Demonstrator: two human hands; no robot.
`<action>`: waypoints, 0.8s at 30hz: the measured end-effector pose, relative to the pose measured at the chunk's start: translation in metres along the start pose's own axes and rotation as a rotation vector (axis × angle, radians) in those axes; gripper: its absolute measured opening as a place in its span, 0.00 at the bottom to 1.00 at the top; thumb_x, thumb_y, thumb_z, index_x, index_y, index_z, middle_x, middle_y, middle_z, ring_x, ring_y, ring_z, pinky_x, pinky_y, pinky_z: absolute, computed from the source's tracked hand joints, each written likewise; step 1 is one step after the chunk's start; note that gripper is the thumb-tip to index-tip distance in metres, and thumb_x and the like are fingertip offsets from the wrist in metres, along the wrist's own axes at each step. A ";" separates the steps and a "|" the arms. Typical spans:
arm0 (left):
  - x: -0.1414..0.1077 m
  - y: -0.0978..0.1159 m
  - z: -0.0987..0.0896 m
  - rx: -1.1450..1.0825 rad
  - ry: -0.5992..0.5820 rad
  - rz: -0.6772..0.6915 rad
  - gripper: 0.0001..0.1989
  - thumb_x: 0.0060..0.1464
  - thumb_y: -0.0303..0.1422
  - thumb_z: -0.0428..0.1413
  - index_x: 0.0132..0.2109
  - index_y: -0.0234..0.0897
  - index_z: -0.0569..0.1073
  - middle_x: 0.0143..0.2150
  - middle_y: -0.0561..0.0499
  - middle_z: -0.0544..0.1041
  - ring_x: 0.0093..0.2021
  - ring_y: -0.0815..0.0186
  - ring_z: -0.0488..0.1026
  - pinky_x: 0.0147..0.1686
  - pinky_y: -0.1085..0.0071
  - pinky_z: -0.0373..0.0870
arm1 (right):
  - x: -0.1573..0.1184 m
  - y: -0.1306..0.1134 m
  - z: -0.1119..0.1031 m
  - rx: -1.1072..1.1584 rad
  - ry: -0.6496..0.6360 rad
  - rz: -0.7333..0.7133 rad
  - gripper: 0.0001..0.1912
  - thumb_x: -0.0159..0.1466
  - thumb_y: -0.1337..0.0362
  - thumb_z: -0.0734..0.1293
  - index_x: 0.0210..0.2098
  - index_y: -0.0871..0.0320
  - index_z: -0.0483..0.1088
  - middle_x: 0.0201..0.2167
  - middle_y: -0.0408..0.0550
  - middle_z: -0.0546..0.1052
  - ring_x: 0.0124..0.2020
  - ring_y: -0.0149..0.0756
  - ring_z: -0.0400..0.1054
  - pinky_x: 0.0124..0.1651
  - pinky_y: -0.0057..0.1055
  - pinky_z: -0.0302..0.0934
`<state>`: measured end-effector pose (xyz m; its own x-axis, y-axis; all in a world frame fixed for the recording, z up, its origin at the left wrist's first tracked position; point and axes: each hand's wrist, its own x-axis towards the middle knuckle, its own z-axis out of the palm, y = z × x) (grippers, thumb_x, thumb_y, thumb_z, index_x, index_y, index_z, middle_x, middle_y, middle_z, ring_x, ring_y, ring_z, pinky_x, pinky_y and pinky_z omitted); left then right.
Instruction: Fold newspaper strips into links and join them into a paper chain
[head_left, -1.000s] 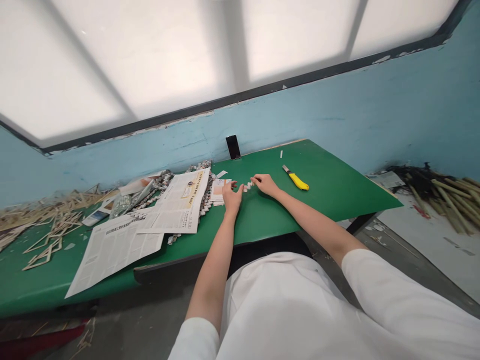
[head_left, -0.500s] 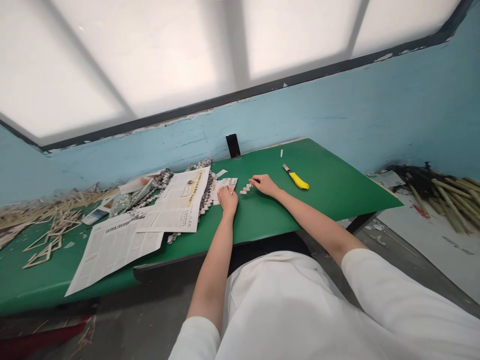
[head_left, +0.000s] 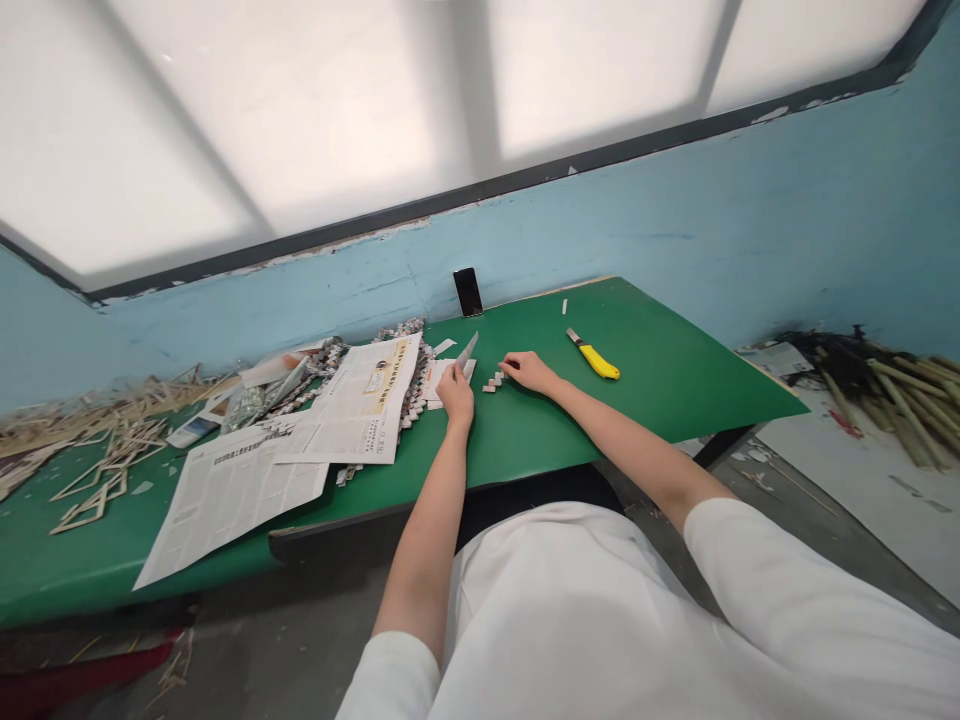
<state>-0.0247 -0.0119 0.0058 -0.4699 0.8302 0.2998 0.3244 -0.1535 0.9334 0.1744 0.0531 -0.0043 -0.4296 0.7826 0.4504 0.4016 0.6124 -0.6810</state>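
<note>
Between the fingers of my left hand (head_left: 456, 393) is a small paper piece (head_left: 468, 349), raised at a slant above some printed paper pieces (head_left: 435, 376) on the green table. My right hand (head_left: 528, 371) pinches the upper end of a short folded-paper zigzag strip (head_left: 493, 382), whose lower end points toward my left hand. The two hands are apart. To the right of my right hand lies a yellow-handled knife (head_left: 598, 361). Newspaper sheets (head_left: 352, 405) lie to the left of my left hand, partly over a pile of woven paper strips (head_left: 412, 400).
A dark phone (head_left: 468, 292) leans against the blue wall at the back edge of the green table (head_left: 660, 350). A small white strip (head_left: 565, 307) lies near the knife. Thin wooden frames (head_left: 94, 490) and plastic bags (head_left: 259, 400) are at the left. Bamboo sticks (head_left: 907, 400) lie on the right.
My left hand has lifted a paper piece off the printed pieces; it now stands up slanted from my fingers. My right hand still holds the zigzag strip in nearly the same place.
</note>
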 end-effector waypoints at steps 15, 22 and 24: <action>0.005 -0.003 0.014 -0.221 -0.162 -0.017 0.15 0.56 0.44 0.61 0.38 0.34 0.80 0.33 0.48 0.80 0.35 0.62 0.74 0.32 0.71 0.68 | 0.009 0.001 -0.003 0.444 0.305 0.119 0.20 0.61 0.46 0.71 0.38 0.57 0.74 0.34 0.51 0.79 0.35 0.41 0.72 0.38 0.36 0.68; 0.004 0.000 0.013 -0.233 -0.153 -0.021 0.15 0.57 0.44 0.61 0.37 0.34 0.80 0.33 0.48 0.80 0.36 0.62 0.74 0.33 0.71 0.69 | 0.013 0.008 -0.003 0.587 0.251 0.153 0.30 0.57 0.45 0.74 0.50 0.59 0.74 0.36 0.52 0.80 0.38 0.43 0.74 0.41 0.40 0.71; 0.003 0.001 0.013 -0.228 -0.157 -0.026 0.15 0.57 0.44 0.61 0.36 0.34 0.80 0.32 0.48 0.79 0.34 0.63 0.73 0.32 0.71 0.68 | 0.014 0.009 -0.001 0.627 0.232 0.175 0.29 0.56 0.45 0.75 0.47 0.59 0.76 0.37 0.53 0.81 0.38 0.44 0.75 0.41 0.41 0.72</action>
<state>-0.0152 -0.0026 0.0054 -0.3371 0.9057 0.2571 0.1122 -0.2325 0.9661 0.1730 0.0694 -0.0035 -0.1888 0.9106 0.3677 -0.1239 0.3493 -0.9288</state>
